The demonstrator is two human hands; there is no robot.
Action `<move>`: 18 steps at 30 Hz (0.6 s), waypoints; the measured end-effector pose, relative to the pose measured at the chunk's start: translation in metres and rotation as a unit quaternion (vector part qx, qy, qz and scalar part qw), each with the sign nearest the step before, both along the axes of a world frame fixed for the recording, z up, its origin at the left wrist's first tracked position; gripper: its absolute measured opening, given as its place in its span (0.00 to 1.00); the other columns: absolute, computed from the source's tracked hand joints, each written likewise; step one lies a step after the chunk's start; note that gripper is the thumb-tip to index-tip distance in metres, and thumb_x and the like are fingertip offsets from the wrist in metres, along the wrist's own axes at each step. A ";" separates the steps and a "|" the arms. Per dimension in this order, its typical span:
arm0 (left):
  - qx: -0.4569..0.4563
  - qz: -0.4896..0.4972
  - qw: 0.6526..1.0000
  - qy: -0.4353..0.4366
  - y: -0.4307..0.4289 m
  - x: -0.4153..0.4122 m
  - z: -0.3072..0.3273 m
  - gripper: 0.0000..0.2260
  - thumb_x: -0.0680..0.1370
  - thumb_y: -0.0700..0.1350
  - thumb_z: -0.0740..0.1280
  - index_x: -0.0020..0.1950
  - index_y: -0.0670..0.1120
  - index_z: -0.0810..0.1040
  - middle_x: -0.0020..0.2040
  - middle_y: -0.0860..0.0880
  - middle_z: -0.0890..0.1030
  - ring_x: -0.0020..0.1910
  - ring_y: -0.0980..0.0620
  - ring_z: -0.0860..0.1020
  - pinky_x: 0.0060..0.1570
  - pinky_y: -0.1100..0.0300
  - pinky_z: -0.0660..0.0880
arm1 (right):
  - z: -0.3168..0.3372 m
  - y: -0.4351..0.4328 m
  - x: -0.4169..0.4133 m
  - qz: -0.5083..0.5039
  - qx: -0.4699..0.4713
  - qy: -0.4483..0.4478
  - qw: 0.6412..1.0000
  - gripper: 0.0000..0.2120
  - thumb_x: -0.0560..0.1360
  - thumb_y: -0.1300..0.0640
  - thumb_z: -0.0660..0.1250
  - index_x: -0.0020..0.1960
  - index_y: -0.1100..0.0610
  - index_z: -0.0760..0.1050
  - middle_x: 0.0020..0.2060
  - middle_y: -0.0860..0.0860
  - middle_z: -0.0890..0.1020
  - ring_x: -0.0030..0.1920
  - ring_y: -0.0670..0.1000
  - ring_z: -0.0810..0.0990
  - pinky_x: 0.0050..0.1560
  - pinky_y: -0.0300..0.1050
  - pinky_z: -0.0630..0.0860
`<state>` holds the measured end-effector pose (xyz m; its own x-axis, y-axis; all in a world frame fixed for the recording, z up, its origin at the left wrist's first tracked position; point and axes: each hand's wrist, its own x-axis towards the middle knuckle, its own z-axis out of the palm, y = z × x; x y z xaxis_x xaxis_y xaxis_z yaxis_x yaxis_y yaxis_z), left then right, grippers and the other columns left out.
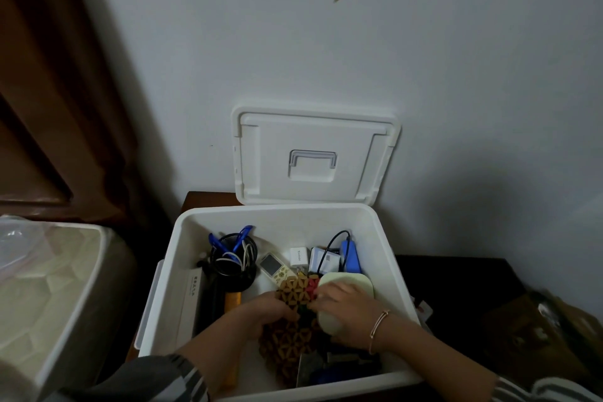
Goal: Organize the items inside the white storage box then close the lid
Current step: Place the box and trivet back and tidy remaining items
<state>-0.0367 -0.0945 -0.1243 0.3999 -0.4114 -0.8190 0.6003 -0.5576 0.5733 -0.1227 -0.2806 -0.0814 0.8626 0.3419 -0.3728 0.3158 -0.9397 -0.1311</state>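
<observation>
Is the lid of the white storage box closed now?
No, the lid stands upright against the wall behind the open white storage box.

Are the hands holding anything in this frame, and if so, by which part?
The left hand grips the brown lattice mat at its left edge and the right hand grips its right edge, inside the white storage box.

Grey striped sleeves [182, 378] show at the lower frame corners; a thin rose-gold bangle [378, 330] circles the wrist of the right hand [342, 303].
</observation>
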 end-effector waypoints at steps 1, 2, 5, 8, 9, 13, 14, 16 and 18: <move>-0.005 -0.003 1.000 0.003 0.000 0.000 0.001 0.20 0.74 0.36 0.68 0.66 0.43 0.71 0.61 0.42 0.78 0.61 0.42 0.75 0.66 0.44 0.70 | 0.001 -0.004 0.005 -0.032 0.005 -0.006 0.999 0.35 0.71 0.48 0.69 0.73 0.45 0.57 0.73 0.48 0.59 0.73 0.51 0.55 0.72 0.54 0.54; -0.011 -0.005 1.000 0.004 0.001 0.000 0.000 0.21 0.74 0.36 0.68 0.66 0.44 0.71 0.61 0.42 0.77 0.62 0.41 0.74 0.66 0.44 0.69 | 0.002 -0.009 0.009 -0.063 -0.002 -0.011 0.998 0.39 0.70 0.47 0.70 0.74 0.46 0.54 0.74 0.48 0.58 0.73 0.51 0.55 0.72 0.53 0.55; -0.028 -0.017 0.999 0.006 0.001 -0.001 0.000 0.20 0.74 0.36 0.69 0.65 0.45 0.72 0.62 0.43 0.77 0.63 0.42 0.74 0.67 0.43 0.69 | 0.003 -0.021 0.021 -0.133 -0.032 0.012 0.991 0.43 0.67 0.42 0.72 0.74 0.50 0.54 0.71 0.51 0.62 0.70 0.53 0.62 0.69 0.50 0.63; -0.063 -0.002 0.998 0.012 -0.002 -0.004 -0.003 0.19 0.74 0.35 0.68 0.65 0.43 0.72 0.60 0.42 0.79 0.61 0.42 0.76 0.66 0.43 0.70 | 0.003 -0.021 0.029 -0.143 -0.046 0.054 0.987 0.41 0.66 0.41 0.73 0.71 0.51 0.58 0.66 0.52 0.67 0.63 0.55 0.69 0.62 0.49 0.68; -0.075 0.007 0.997 0.011 -0.004 -0.006 -0.005 0.19 0.74 0.34 0.68 0.65 0.42 0.72 0.60 0.41 0.79 0.61 0.42 0.76 0.65 0.43 0.71 | 0.005 -0.021 0.032 -0.143 -0.045 0.062 0.987 0.39 0.66 0.42 0.74 0.70 0.52 0.60 0.65 0.52 0.68 0.62 0.55 0.69 0.61 0.49 0.69; -0.088 0.016 0.995 -0.037 -0.019 -0.019 -0.013 0.30 0.74 0.40 0.71 0.71 0.41 0.60 0.64 0.42 0.74 0.63 0.44 0.74 0.65 0.47 0.71 | 0.016 -0.031 0.043 -0.177 0.015 0.086 0.980 0.32 0.67 0.46 0.74 0.66 0.52 0.68 0.61 0.52 0.69 0.59 0.53 0.71 0.59 0.45 0.69; -0.064 -0.006 0.995 -0.080 -0.024 -0.023 -0.013 0.34 0.73 0.45 0.73 0.71 0.41 0.56 0.65 0.43 0.72 0.63 0.46 0.73 0.64 0.50 0.72 | 0.018 -0.033 0.043 -0.192 0.047 0.096 0.976 0.29 0.68 0.47 0.74 0.65 0.52 0.69 0.61 0.52 0.69 0.59 0.53 0.71 0.58 0.44 0.69; 0.011 -0.045 0.974 -0.221 -0.031 -0.027 -0.014 0.38 0.70 0.52 0.75 0.69 0.41 0.56 0.65 0.44 0.70 0.63 0.48 0.71 0.61 0.53 0.73 | 0.020 -0.036 0.040 -0.209 0.096 0.107 0.967 0.25 0.69 0.50 0.73 0.64 0.52 0.70 0.60 0.51 0.71 0.58 0.51 0.72 0.57 0.42 0.69; 0.078 -0.074 0.931 -0.348 -0.032 -0.029 -0.010 0.39 0.68 0.57 0.75 0.69 0.42 0.58 0.66 0.45 0.68 0.64 0.47 0.69 0.61 0.53 0.73 | 0.023 -0.037 0.034 -0.210 0.122 0.100 0.965 0.22 0.70 0.52 0.72 0.62 0.52 0.71 0.58 0.49 0.72 0.57 0.50 0.72 0.57 0.41 0.69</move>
<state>-0.0661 -0.1269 -0.1340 0.8052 -0.4011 -0.4368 0.0235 -0.7143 0.6994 -0.0888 -0.3178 -0.0583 0.8638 0.0765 -0.4980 -0.1403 -0.9128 -0.3836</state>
